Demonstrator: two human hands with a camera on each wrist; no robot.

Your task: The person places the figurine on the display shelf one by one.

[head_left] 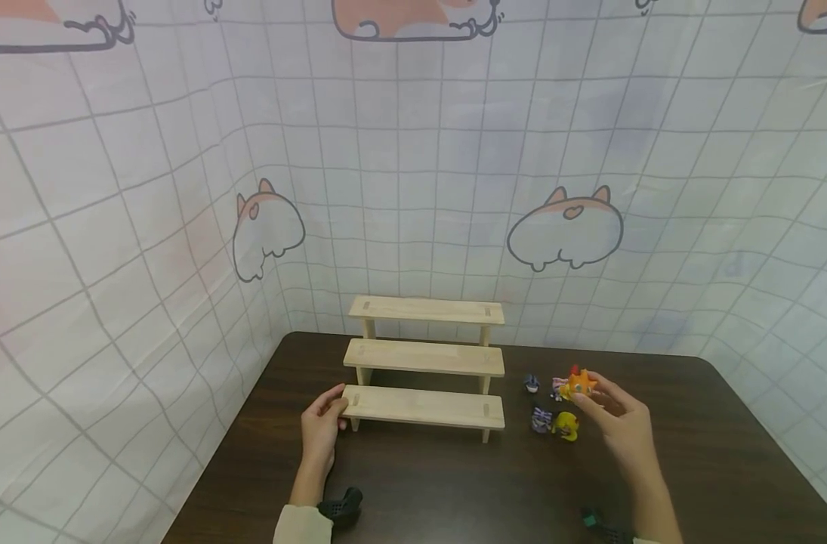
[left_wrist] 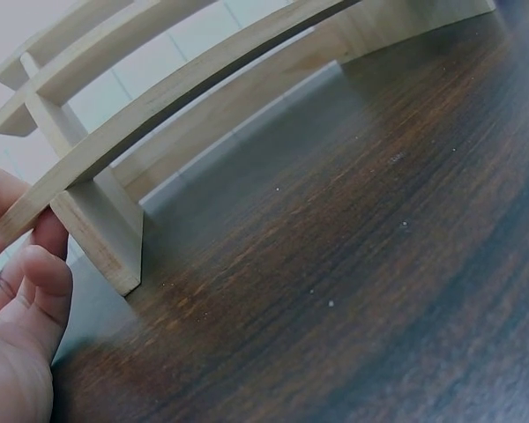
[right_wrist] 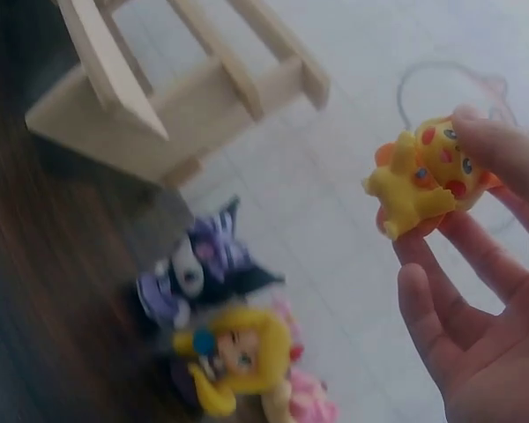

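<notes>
My left hand grips the left end of the lowest board of a three-tier wooden display stand. In the left wrist view, the fingers curl about that board end. Above the table on the right, my right hand pinches a small yellow figurine with red cheeks and an orange part around its head. Below and left of that hand are a black-and-purple figurine, a yellow-haired figurine and a pink-and-lavender one, partly hidden. A dark blue figurine sits closer to the stand.
The dark wooden table ends at the back against a white gridded cloth with cartoon animals, which also hangs along the left side. Dark devices are strapped at the left wrist and right wrist.
</notes>
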